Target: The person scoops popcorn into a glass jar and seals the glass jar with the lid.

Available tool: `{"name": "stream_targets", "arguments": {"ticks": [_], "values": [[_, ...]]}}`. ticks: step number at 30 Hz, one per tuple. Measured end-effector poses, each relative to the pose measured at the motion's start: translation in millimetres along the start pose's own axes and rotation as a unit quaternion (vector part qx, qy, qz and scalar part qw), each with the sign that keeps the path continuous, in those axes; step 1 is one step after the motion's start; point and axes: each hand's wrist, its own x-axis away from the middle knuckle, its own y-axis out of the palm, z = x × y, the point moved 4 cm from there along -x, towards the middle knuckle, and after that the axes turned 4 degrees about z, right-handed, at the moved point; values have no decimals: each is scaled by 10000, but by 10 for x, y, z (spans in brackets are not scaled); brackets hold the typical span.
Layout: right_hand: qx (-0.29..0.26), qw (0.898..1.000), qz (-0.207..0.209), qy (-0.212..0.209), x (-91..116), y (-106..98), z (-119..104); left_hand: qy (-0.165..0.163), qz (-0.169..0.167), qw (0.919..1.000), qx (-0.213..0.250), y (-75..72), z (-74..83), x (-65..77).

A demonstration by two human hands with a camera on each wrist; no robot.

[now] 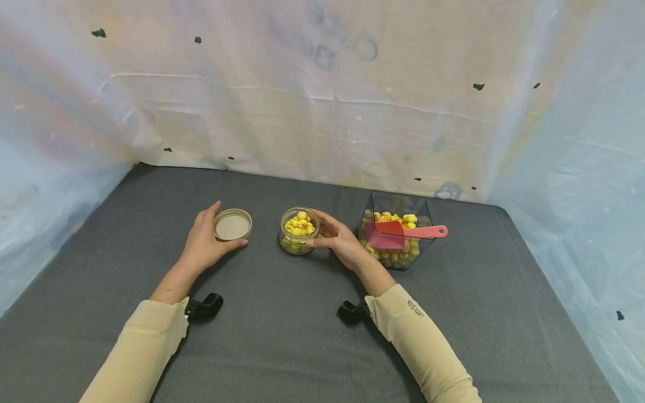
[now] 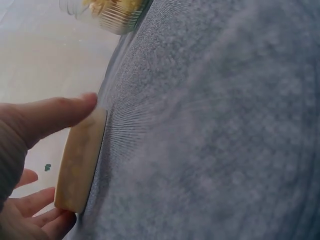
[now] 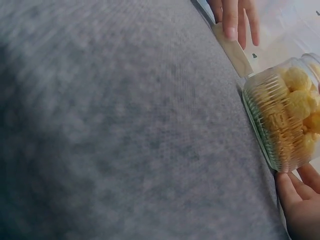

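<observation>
A glass jar [image 1: 298, 244] of yellow popcorn stands uncapped on the grey cloth. My right hand [image 1: 339, 239] holds its right side, thumb at the near side and fingers behind. In the right wrist view, fingertips touch the ribbed jar [image 3: 280, 115] near its base. Left of the jar, a round gold-rimmed lid [image 1: 233, 225] lies with its white inside up. My left hand [image 1: 204, 242] spans the lid, thumb along its near edge and fingers at its far left. The left wrist view shows fingers against the end of the lid [image 2: 80, 165].
Right of the jar stands a clear square container [image 1: 398, 262] of popcorn, close to my right hand. A pink scoop [image 1: 393, 235] lies in it, its handle jutting out over the right rim. A pale sheet [image 1: 312, 134] hangs behind the grey-covered table [image 1: 282, 347].
</observation>
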Motion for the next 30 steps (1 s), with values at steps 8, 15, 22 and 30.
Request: {"name": "stream_targets", "arguments": {"ticks": [8,15,22,30], "values": [[-59,10000,-49,-27,-5,10,0,-173,-87,9997,-155,-11,-40,-14],[-62,10000,-42,-22,-3,8,-3,-228,-183,9992,-284,-4,-43,-23],[-52,10000,-9,22,-7,1,6,-273,-176,9990,-313,-2,-45,-21],[-100,9999,-7,20,-6,0,6,-160,112,9998,-89,-20,-16,-7]]}}
